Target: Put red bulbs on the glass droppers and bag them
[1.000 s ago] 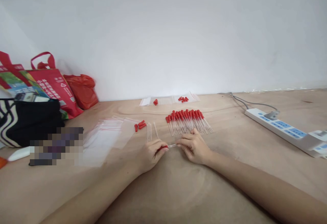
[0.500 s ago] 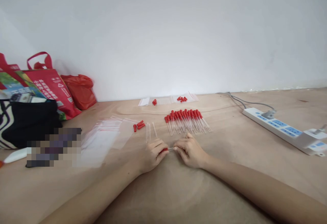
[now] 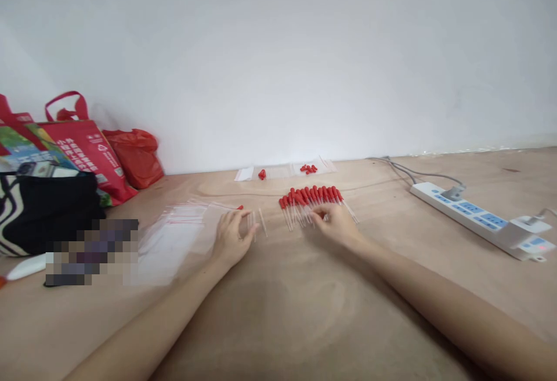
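Note:
Beside several loose clear glass tubes, my left hand is open, thumb spread from the fingers. It covers most of the loose red rubber bulbs; only a bit of red shows past the fingertips. My right hand is at the near side of a row of red-bulbed glass droppers. Its thumb and fingers pinch a dropper, whose red bulb points left over the row. The fingers hide most of that dropper's tube and several tips in the row.
Clear zip bags lie left of my left hand. Farther back, a flat bag bears several red bulbs. A white power strip with cables is at right. Red shopping bags and a black bag stand at left.
My hands were together over a dropper at the front. They have parted: the left moved left to the loose bulbs and tubes, the right moved up to the row with the dropper.

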Demonstrator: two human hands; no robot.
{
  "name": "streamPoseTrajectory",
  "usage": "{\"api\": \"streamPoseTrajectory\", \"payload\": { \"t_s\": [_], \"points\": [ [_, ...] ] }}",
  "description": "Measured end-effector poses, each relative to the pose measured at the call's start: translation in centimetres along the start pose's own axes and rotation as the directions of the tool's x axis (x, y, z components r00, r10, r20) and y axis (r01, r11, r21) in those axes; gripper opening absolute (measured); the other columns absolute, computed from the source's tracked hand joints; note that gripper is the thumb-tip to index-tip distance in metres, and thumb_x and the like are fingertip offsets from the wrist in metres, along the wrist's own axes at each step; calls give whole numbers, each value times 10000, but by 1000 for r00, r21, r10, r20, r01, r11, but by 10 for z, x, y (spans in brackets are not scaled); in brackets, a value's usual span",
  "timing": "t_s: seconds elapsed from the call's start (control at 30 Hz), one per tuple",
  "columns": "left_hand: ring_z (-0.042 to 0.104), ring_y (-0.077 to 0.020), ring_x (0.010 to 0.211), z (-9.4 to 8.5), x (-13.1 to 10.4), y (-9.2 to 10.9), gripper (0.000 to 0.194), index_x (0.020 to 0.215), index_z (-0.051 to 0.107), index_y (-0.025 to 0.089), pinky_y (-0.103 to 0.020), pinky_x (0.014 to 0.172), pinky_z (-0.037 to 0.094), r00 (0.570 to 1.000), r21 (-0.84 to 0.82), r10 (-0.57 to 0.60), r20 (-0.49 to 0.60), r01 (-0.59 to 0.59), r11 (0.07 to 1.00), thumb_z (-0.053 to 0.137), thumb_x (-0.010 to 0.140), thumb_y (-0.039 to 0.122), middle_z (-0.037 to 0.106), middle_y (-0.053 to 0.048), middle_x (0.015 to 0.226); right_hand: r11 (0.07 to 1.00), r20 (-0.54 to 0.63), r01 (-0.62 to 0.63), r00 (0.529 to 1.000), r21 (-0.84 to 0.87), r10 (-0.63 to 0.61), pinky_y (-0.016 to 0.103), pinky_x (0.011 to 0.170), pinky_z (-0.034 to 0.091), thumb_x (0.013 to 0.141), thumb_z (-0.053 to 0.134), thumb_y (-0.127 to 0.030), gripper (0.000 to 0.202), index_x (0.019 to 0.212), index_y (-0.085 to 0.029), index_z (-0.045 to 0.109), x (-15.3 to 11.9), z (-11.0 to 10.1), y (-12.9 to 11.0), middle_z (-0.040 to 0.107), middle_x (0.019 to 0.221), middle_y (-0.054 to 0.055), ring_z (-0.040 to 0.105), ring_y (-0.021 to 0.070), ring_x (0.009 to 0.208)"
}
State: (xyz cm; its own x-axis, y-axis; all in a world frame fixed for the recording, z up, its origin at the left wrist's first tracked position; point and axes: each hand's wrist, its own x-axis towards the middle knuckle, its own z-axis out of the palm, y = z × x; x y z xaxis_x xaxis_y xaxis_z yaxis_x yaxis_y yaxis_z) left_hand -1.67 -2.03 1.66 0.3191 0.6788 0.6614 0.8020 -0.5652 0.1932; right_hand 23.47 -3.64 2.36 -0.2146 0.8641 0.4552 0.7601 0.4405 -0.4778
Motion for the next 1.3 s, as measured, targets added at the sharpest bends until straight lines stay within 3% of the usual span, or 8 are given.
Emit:
{"api": "streamPoseTrajectory", "payload": {
  "t_s": [0.07,0.13,0.4,0.6,0.73,0.93,1.1,1.3],
  "points": [
    [515,-237,871,2,1,-13,217,932,539,182,-377,787,392,994,86,-102,-40,105,991,545,741,285,578,-70,908,985,-87,-173,981,30,175,261,590,352,772,460,-270,184,747,-194,626,11,3,9,649,695,27,563,149,622],
    [515,-240,829,2,2,-22,216,906,551,188,-372,757,390,982,161,-178,-57,185,969,568,712,282,580,-59,856,963,-152,-269,952,8,267,269,614,352,757,475,-267,169,804,-188,617,23,9,12,655,714,32,575,158,648],
    [499,-233,790,-1,2,-28,146,770,593,206,-347,706,375,965,241,-259,-44,262,935,589,693,330,557,-39,784,907,-145,-378,924,-187,355,340,716,269,761,440,-255,182,881,-177,551,50,37,-6,648,696,49,585,205,714],
    [489,-240,824,0,2,-34,129,798,604,213,-342,712,369,966,277,-252,-52,257,926,585,696,290,554,-46,818,915,-94,-325,946,-238,311,338,716,224,756,439,-252,156,824,-176,556,53,45,-6,648,726,53,575,197,738],
    [477,-247,861,0,4,-36,188,861,620,209,-338,722,364,960,344,-279,-16,267,900,577,705,304,547,-56,850,931,-119,-255,966,-262,232,333,718,204,785,418,-296,188,788,-181,567,50,46,-8,647,759,48,561,185,768],
    [465,-243,895,-1,10,-32,185,878,634,206,-324,717,348,955,419,-298,-4,272,866,573,723,287,551,-61,890,964,-39,-70,997,-255,62,329,721,198,783,420,-299,184,758,-177,555,45,60,-39,643,802,43,545,171,785],
    [462,-242,882,-1,12,-31,128,827,652,222,-325,705,341,969,427,-247,23,214,879,578,731,264,552,-56,893,964,53,-94,992,-250,111,344,736,230,762,438,-316,240,918,-155,522,50,77,-70,631,868,89,546,208,824],
    [476,-232,871,1,13,-32,83,758,643,199,-325,736,346,965,404,-258,39,221,887,573,734,236,571,-51,865,943,129,-152,972,-297,198,361,742,265,710,464,-190,289,979,-89,490,55,85,-88,615,920,158,548,235,855]
  ]
}}
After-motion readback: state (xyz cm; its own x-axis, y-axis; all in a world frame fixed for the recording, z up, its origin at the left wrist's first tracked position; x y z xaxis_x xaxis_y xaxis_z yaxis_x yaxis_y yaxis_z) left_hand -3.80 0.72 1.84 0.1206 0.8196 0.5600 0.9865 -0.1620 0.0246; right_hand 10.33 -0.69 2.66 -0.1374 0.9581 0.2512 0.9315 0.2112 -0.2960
